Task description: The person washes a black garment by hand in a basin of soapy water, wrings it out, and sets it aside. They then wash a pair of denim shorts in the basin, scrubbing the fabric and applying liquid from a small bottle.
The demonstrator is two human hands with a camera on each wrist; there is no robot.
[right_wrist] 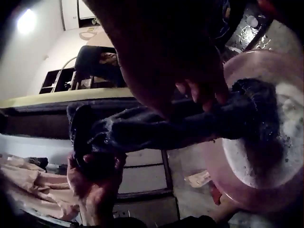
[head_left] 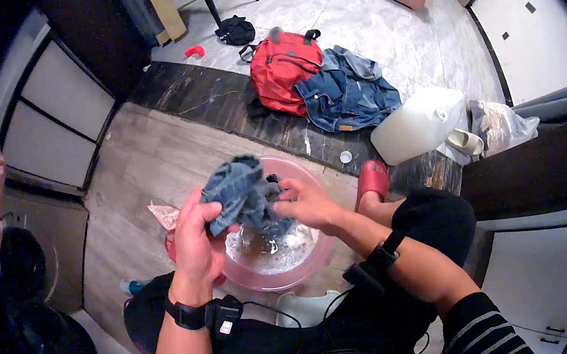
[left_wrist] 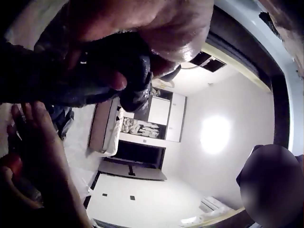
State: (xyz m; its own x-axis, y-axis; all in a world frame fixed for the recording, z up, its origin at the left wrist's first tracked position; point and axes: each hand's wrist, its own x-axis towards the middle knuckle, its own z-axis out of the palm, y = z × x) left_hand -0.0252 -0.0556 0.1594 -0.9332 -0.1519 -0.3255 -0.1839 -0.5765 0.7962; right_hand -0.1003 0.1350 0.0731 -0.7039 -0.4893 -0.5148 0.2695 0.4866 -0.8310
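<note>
A wet, bunched blue denim garment (head_left: pixel 233 185) hangs over a pink basin (head_left: pixel 281 283) of sudsy water. My left hand (head_left: pixel 198 243) grips its upper end, thumb across the cloth. On the opposite side is my right hand (head_left: pixel 310 205), its fingers loosely spread at the garment's edge and slightly blurred. The right wrist view shows the denim (right_wrist: pixel 156 126) stretching sideways from the left hand (right_wrist: pixel 97 183) to the basin (right_wrist: pixel 213 166), its lower end above the foam. There the right hand's fingers lie close along the cloth. Dark cloth and shadow fill much of the left wrist view.
Beyond the basin, a red backpack (head_left: pixel 279 65) and more blue denim clothing (head_left: pixel 351 95) lie across a dark stone strip. A whitish plastic jug (head_left: pixel 421 123) lies to their right, near a small cap (head_left: pixel 345 157). A red slipper (head_left: pixel 371 181) is on the person's foot.
</note>
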